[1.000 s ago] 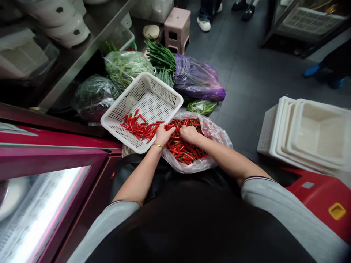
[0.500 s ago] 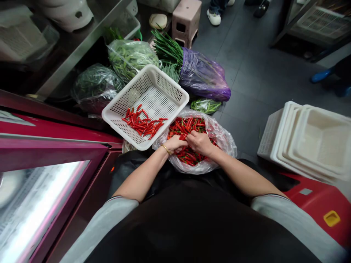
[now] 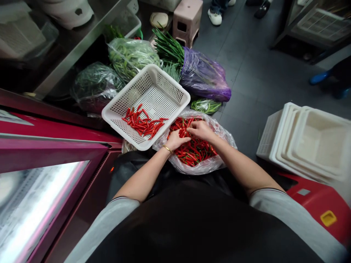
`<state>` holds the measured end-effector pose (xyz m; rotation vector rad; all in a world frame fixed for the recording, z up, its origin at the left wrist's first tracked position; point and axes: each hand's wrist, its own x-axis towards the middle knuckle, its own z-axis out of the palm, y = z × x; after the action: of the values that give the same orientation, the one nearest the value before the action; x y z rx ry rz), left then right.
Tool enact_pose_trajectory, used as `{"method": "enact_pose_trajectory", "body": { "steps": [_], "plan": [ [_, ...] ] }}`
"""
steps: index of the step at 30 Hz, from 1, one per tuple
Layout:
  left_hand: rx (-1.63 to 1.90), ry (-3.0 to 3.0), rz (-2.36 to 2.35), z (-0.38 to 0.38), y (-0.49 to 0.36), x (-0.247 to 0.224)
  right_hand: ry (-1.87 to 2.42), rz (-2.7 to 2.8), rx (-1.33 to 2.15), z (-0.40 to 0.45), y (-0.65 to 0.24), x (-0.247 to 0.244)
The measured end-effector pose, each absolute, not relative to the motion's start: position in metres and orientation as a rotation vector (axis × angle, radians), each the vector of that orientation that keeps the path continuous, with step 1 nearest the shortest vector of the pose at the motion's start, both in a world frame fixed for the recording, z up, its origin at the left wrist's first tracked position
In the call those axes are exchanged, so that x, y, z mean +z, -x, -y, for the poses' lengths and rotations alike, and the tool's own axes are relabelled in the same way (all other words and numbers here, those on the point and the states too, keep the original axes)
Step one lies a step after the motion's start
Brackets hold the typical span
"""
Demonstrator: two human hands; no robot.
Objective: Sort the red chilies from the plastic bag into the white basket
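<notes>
A clear plastic bag (image 3: 227, 137) full of red chilies (image 3: 194, 155) with green stems lies open before me. Over its left part is my left hand (image 3: 177, 140), a gold bracelet at the wrist, its thumb stretched to the right and its other fingers curled around red chilies. My right hand (image 3: 200, 129) is just above and to the right, fingertips pinched over the chilies; what they hold is too small to make out. Left of the bag, a white perforated basket (image 3: 175, 86) holds a pile of red chilies (image 3: 141, 122) in its lower part.
Bagged greens (image 3: 133, 56) and a purple bag (image 3: 204, 75) of long green stalks lie behind the basket. A pink stool (image 3: 188, 18) stands beyond. Stacked white baskets (image 3: 318, 138) are at right. Other people's feet (image 3: 214, 17) show at the top and far right.
My hands have moved slightly apart. The right hand has shifted up over the chilies, and the left thumb now sticks out to the right. The basket's pile looks the same.
</notes>
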<state>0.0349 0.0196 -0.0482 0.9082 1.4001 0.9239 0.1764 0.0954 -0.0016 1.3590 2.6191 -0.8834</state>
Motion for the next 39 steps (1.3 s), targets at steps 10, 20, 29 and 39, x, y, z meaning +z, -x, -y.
{"method": "enact_pose_trajectory", "body": {
  "steps": [10, 20, 29, 39],
  "plan": [
    [0.715, -0.520, -1.315, -0.003, -0.025, -0.033, -1.347, -2.576, -0.358, -0.094, -0.170, -0.028],
    [0.928, -0.798, -1.498, -0.025, -0.020, -0.044, -1.576, -2.325, -1.215, -0.097, -0.167, -0.030],
    [0.613, -0.604, -1.302, -0.008, -0.042, -0.046, -1.328, -2.649, -0.514, -0.069, -0.207, -0.025],
    [0.839, -0.606, -1.178, -0.015, -0.019, -0.038, -1.051, -2.476, -0.293, -0.108, -0.220, 0.003]
  ]
}}
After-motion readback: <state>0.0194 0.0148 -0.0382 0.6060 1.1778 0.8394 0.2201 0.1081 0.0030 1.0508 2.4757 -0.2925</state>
